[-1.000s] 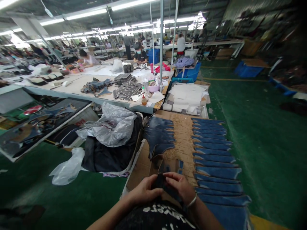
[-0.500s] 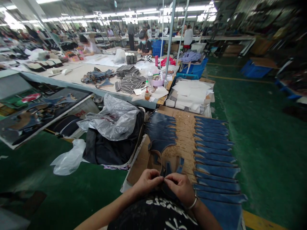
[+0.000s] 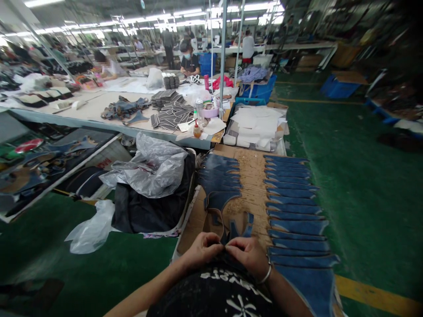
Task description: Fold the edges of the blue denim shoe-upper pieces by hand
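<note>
The left hand point(image 3: 201, 250) and the right hand point(image 3: 248, 256) meet at the bottom middle of the view, just above the person's dark printed shirt point(image 3: 218, 293). Both hands are closed, with thumb and fingertips pinched together on the near edge of a small dark blue denim piece point(image 3: 238, 230). The two pinches are almost touching each other. The piece lies over the near part of a brown cardboard sheet point(image 3: 251, 176) and its long axis runs away from the person, toward the far end of the sheet. Its far end is split in two short prongs, which point away and spread a little to left and right, like the letter V. A thin bracelet point(image 3: 265, 275) is on the right wrist. On the right side of the cardboard, a row of long blue denim strips point(image 3: 295, 211) lies one after another, each strip with its long axis across the view, from left to right. On the left side of the cardboard there is a shorter stack of curved blue pieces point(image 3: 220, 180), overlapping each other. Left of the cardboard a grey plastic bag point(image 3: 155, 169) rests on dark fabric point(image 3: 145, 213). Behind is a long worktable point(image 3: 99, 114) with grey cut pieces, and other people are working far behind it.
</note>
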Tool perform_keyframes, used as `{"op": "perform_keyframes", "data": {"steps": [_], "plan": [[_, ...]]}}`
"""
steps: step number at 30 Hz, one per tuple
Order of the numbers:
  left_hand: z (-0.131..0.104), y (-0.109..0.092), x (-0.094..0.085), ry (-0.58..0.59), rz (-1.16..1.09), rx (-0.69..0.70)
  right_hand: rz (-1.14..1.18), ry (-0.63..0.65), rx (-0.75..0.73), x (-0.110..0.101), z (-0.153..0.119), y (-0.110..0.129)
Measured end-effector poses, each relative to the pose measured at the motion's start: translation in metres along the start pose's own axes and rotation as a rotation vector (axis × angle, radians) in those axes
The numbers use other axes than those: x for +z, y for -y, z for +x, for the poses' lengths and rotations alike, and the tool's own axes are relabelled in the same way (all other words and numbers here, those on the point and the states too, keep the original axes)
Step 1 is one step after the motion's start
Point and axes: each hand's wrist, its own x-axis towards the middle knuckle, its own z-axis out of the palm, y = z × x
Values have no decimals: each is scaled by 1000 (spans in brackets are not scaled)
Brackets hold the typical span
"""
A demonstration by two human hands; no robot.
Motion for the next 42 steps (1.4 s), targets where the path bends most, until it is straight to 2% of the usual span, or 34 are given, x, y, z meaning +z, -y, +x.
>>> {"op": "perform_keyframes", "data": {"steps": [9, 12, 15, 20, 26, 31, 35, 37, 39, 42], "plan": [[2, -2, 11, -14, -39, 10, -190, -77, -166, -1, -9, 3], [1, -2, 17, -27, -107, -18, -166, -96, -137, 1, -11, -1], [0, 3, 24, -93, -184, -36, -108, -127, -98, 5, -10, -9], [-4, 8, 31, -209, -328, -8, 162, -216, 73, 6, -10, -19], [-6, 13, 41, -264, -380, 67, 138, -6, 8, 6, -12, -21], [-4, 23, 47, -229, -373, 53, 184, -42, -29, 7, -12, -18], [-6, 22, 44, -190, -162, 31, 30, -136, -91, 8, -11, -23], [-5, 21, 42, -218, -72, 20, -70, -184, -115, 8, -11, -27], [-4, 22, 40, -244, -43, 9, -173, -210, -139, 9, -11, -30], [0, 23, 41, -214, -58, 14, -280, -206, -192, 8, -12, -30]]}}
